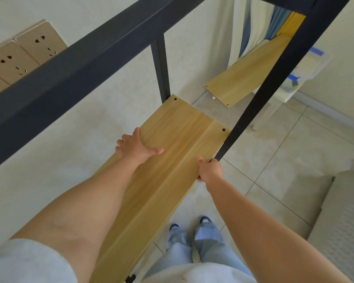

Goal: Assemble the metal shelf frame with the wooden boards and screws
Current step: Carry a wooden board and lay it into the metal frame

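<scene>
- The long light-wood shelf board (172, 152) is held across the black square-tube metal frame, lying between both hands and running away from the person toward the far uprights.
- The left hand (135, 147) is wrapped over the board's wall-side edge, thumb laid flat on top and fingers curled under; a firm clamp, it is judged.
- The right hand (209, 170) is clamped on the opposite edge, thumb on top, fingers hidden beneath, just beside the foot of the slanting black front post (274, 78).
- Beyond the right hand, one drilled screw hole (223, 129) is seen near the corner; beyond the left hand, a second drilled hole (175, 98) sits touching distance from the black rear post (161, 74).
- The board is best slid level until both holes are judged to sit over the frame's mounts, which are hidden beneath; tilting should be avoided.
- Farther off, past both hands, a second light-wood board (245, 74) is leaned, apart from the frame.
</scene>
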